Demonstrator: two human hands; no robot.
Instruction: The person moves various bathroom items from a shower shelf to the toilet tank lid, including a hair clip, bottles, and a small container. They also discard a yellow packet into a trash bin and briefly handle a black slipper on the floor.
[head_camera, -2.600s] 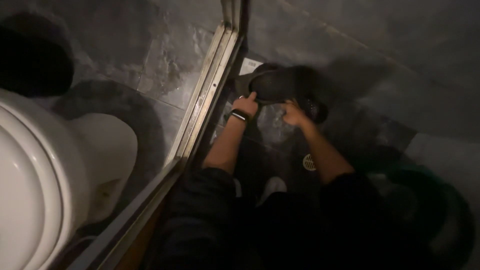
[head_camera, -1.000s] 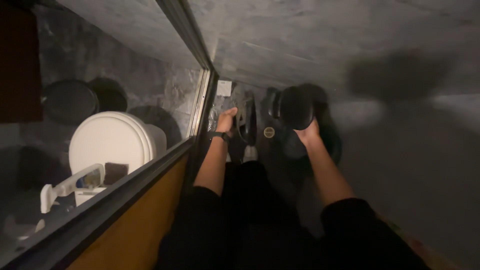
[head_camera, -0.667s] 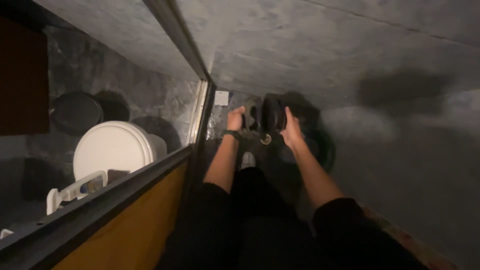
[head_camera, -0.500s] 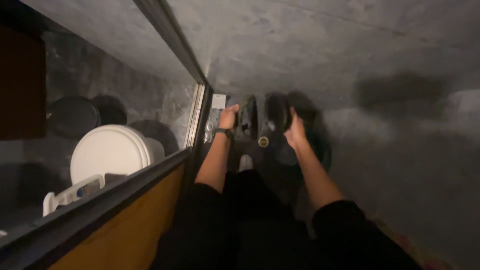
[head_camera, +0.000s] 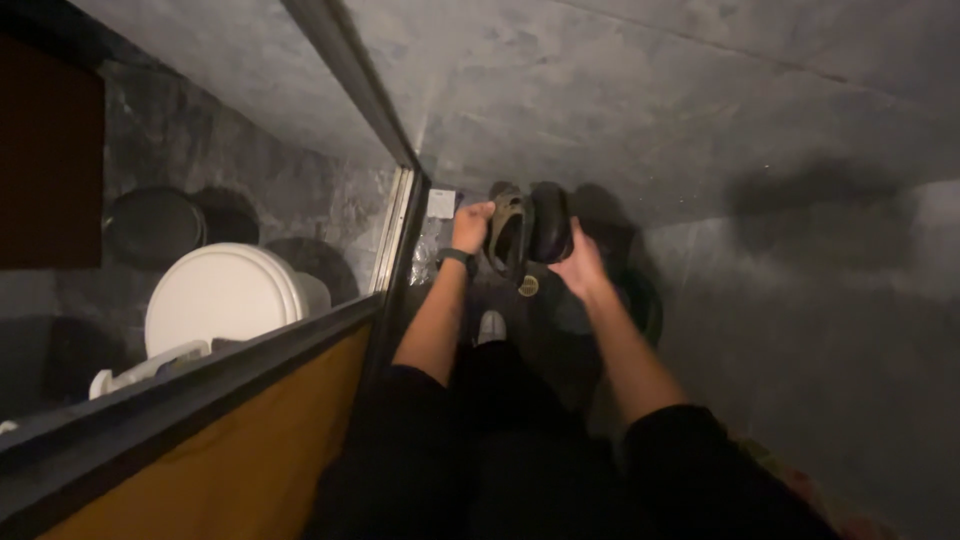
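— Head view, dim light: what has each hand got?

— The left hand has its grip closed on the edge of a dark perforated slipper, held on its side above the shower floor. The right hand presses a second dark slipper against the first; its grip looks wrapped around the lower edge, though the gloom makes the fingers hard to read.

— Where are the two slippers exactly?

— Touching each other, up near the corner where the grey wall meets the glass partition. A round floor drain lies just below them.

— Anything else?

— A dark band sits on the left wrist. Beyond the glass stands a white toilet with its lid down.
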